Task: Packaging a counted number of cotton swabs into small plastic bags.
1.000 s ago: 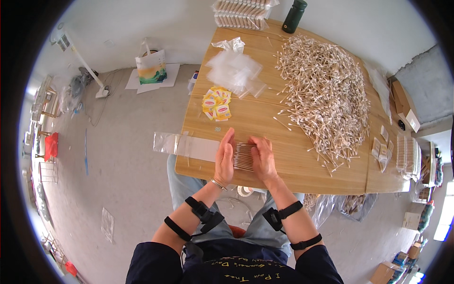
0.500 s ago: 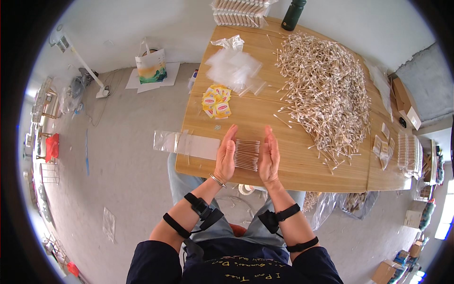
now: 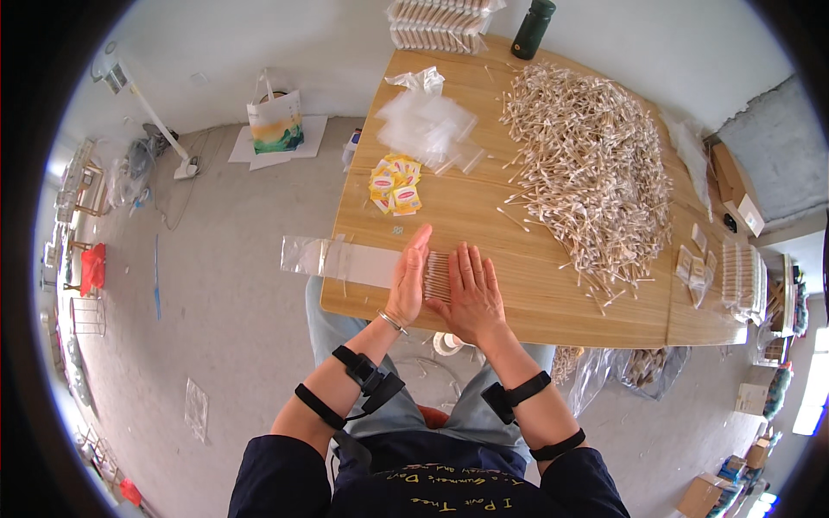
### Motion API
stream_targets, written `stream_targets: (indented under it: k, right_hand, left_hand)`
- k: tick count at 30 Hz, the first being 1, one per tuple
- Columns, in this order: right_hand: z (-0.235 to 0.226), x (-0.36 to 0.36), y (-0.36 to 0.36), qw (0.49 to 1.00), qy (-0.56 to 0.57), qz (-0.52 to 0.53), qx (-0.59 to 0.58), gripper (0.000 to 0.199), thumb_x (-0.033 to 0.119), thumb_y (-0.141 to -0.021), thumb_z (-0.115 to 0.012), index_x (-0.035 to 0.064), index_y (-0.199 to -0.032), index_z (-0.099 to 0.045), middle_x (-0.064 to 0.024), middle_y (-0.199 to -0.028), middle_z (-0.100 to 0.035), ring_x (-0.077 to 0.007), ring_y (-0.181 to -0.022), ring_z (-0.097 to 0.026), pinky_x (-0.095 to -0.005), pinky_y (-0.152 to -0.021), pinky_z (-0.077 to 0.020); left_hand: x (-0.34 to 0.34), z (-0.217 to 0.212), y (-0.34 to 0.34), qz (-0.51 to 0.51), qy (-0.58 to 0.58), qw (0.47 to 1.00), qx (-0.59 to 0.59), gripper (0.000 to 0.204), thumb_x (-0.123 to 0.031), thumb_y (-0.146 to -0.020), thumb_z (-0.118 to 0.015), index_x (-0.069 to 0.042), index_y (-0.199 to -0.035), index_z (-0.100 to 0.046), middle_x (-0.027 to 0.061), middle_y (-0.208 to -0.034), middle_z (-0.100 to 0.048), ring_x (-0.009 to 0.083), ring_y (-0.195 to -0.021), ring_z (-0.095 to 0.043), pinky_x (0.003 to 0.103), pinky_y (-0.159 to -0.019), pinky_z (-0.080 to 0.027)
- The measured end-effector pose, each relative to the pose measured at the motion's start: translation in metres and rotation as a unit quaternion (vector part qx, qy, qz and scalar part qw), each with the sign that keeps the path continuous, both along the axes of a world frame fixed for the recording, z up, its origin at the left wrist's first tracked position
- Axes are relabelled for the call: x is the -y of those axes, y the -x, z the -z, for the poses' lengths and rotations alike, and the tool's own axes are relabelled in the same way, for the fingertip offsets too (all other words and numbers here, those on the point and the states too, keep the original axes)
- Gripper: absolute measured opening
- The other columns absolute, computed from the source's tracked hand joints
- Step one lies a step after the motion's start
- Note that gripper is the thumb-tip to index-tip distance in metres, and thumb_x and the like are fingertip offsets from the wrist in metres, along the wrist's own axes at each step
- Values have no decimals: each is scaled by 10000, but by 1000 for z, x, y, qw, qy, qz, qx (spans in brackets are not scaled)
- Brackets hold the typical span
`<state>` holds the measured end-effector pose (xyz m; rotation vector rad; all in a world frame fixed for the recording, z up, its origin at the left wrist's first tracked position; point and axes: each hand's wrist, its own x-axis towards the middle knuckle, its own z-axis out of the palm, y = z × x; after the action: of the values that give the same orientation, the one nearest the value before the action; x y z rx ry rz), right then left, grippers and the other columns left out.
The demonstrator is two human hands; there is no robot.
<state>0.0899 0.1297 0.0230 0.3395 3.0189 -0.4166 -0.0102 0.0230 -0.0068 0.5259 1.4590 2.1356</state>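
Observation:
A flat row of cotton swabs (image 3: 437,274) lies side by side near the front edge of the table. My left hand (image 3: 408,281) stands on its edge against the left side of the row, fingers straight. Palm down, my right hand (image 3: 471,293) lies flat over the right part of the swabs and hides it. To the left of my left hand a white card strip (image 3: 371,264) lies on the table, with a clear plastic sleeve (image 3: 304,257) at its outer end reaching past the table edge.
A large heap of loose cotton swabs (image 3: 596,164) covers the table's right side. Yellow-white labels (image 3: 395,186) and clear plastic bags (image 3: 427,128) lie at left. Packed swab bundles (image 3: 436,26) and a dark green bottle (image 3: 533,30) stand at the back. More packs (image 3: 743,276) sit at right.
My right hand has turned from upright on its edge to palm down and moved left onto the swabs. My left hand stays almost in place beside the row.

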Motion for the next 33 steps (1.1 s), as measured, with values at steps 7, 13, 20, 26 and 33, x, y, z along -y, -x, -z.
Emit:
stream_targets:
  k: [7,13,20,26,33]
  right_hand:
    - [-11,2,-28,999,-4,-41,-19,881,578,-889,-478,-28,-1471,-215,-178,-1564,-151,-322,-1462,-84,-466,-1180,-77]
    - [-4,-6,-33,997,14,-74,-11,791,499,-901,-515,42,-1486,-241,-166,-1560,-180,-321,-1457,-124,-490,-1172,-92]
    - [1,-31,-43,927,149,164,-302,178,-21,-774,-651,55,-935,-635,-122,-1047,-587,-322,-982,-525,-426,-842,-446]
    - [-3,-22,-17,959,176,108,-196,56,80,-762,-695,72,-813,-674,-66,-930,-594,-284,-955,-535,-400,-833,-448]
    - [-15,-20,4,989,102,53,-97,55,122,-768,-665,77,-786,-691,-61,-946,-576,-283,-978,-529,-415,-842,-440]
  left_hand:
    - [32,-4,-8,-22,73,995,-64,473,-254,-1005,-479,24,-1382,-418,162,-1472,-381,249,-1392,-311,372,-1130,-266]
    - [44,-17,-8,0,277,875,-396,466,-71,-833,-670,-66,-1278,-532,163,-1385,-458,336,-1348,-366,411,-1114,-325]
    - [52,-16,-6,40,280,823,-493,297,-191,-740,-767,-138,-1018,-677,119,-1362,-462,351,-1313,-380,515,-1116,-293]
    - [52,-12,-8,27,287,802,-523,231,-219,-718,-780,-145,-917,-690,115,-1335,-490,334,-1300,-401,528,-1116,-283]
    - [49,-10,-7,11,267,822,-502,328,-201,-655,-827,-113,-917,-650,122,-1301,-509,331,-1282,-420,506,-1113,-298]
